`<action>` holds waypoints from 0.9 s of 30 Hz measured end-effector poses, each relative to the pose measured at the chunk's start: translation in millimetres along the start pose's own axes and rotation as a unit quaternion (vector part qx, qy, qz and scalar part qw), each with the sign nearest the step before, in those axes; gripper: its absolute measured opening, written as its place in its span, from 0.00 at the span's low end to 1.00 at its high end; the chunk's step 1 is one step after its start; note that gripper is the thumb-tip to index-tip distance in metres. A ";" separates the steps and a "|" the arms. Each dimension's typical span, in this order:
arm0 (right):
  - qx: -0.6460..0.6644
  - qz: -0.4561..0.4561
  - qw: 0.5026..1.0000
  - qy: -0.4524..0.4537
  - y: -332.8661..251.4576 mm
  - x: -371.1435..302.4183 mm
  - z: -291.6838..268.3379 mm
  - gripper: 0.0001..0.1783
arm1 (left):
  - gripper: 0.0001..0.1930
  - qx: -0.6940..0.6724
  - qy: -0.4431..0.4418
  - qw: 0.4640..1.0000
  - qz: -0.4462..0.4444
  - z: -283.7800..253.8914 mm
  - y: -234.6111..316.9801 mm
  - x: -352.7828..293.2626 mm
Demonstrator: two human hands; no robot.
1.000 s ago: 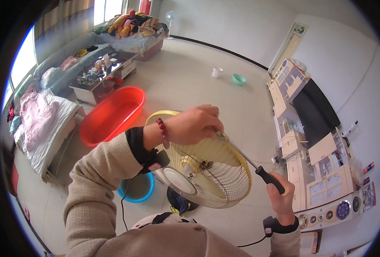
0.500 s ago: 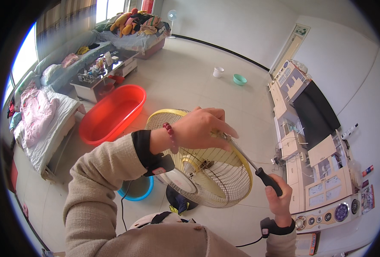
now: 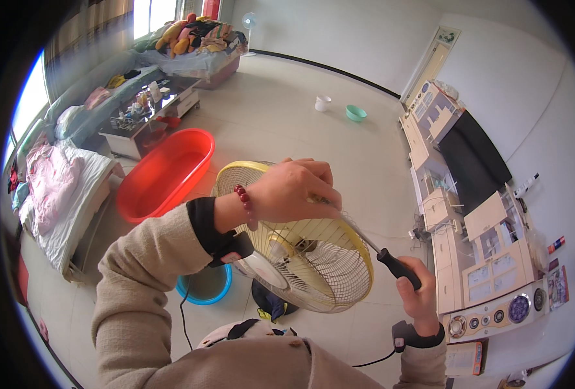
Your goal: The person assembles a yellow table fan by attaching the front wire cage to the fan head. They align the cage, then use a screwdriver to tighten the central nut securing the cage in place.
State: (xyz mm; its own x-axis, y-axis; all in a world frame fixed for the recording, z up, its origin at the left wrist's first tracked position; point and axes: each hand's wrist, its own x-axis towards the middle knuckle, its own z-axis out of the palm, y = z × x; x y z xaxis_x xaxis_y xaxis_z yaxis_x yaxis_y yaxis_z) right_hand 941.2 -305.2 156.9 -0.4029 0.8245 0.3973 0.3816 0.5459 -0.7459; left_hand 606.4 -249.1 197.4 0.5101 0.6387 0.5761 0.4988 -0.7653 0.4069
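Yellow-rimmed fan (image 3: pixel 315 275) tilted, close before the wearer; left hand (image 3: pixel 300 188) bent over its upper edge, exact grip hidden; right hand (image 3: pixel 420 288), apart, clamped on black-handled screwdriver (image 3: pixel 393 264), shaft slanting up toward rim; blue basin (image 3: pixel 207 301) left, red tub (image 3: pixel 164 178) farther off

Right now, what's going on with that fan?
Someone's right hand grips a screwdriver by its black handle, the shaft pointing toward the edge of a yellow-rimmed fan. The left hand is bent over that edge; whether it holds anything is hidden. A red tub and a blue basin stand on the floor.
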 end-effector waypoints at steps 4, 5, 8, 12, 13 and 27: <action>0.024 0.030 0.999 -0.022 3.5 0.6 0.1 0.31 | 0.06 -0.010 -0.010 1.000 -0.014 -0.4 2.0 0.2; 0.028 0.036 0.998 -0.036 3.7 0.5 -1.3 0.33 | 0.06 -0.006 -0.007 1.000 -0.010 0.0 2.0 1.4; 0.046 0.072 0.994 -0.072 4.8 0.6 -2.8 0.39 | 0.06 -0.002 -0.002 1.000 -0.005 0.9 1.5 2.8; 0.067 0.124 0.984 -0.113 8.7 0.5 1.0 0.45 | 0.06 -0.009 -0.002 1.000 -0.012 0.7 0.9 1.8; 0.074 0.129 0.982 -0.115 10.1 1.0 1.9 0.45 | 0.06 -0.012 0.001 1.000 -0.008 0.7 0.3 2.3; 0.416 0.328 0.848 -0.021 82.6 22.8 -16.0 0.11 | 0.06 -0.012 0.002 1.000 -0.012 0.9 -4.3 3.4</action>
State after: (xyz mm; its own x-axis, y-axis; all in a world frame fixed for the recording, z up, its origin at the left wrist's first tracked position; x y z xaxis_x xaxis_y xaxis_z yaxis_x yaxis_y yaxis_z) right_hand 976.9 -238.9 112.9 -0.3663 0.8950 -0.2545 -0.1765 -0.3354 -0.9254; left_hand 606.6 -243.6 197.0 0.4964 0.6560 0.5686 0.4929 -0.7521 0.4374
